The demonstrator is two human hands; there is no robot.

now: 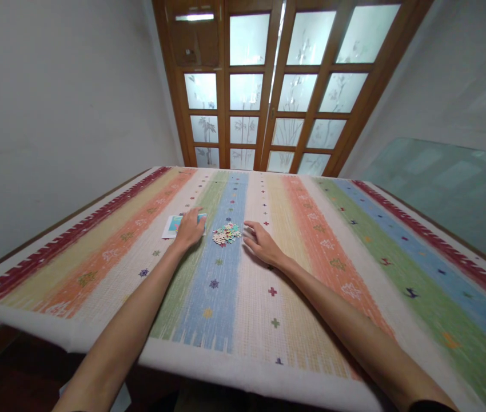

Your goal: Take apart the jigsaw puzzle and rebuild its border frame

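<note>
A small heap of jigsaw puzzle pieces [226, 233], mostly pale with some teal, yellow and red, lies on the blue stripe of the tablecloth. Left of it is a white-edged picture card [171, 226] with a teal print. My left hand [190, 228] rests over the card's right part, fingers stretched out, hiding some of it. On the heap's other side, my right hand [261, 242] lies close to the pieces with its fingers apart and nothing seen in them.
The table wears a striped tablecloth [208, 286] with small printed motifs; its near edge hangs down in front of me. Behind stand wooden doors [264, 86] with frosted panes. A greenish glass panel [449, 189] leans by the right wall, and a white wall is at left.
</note>
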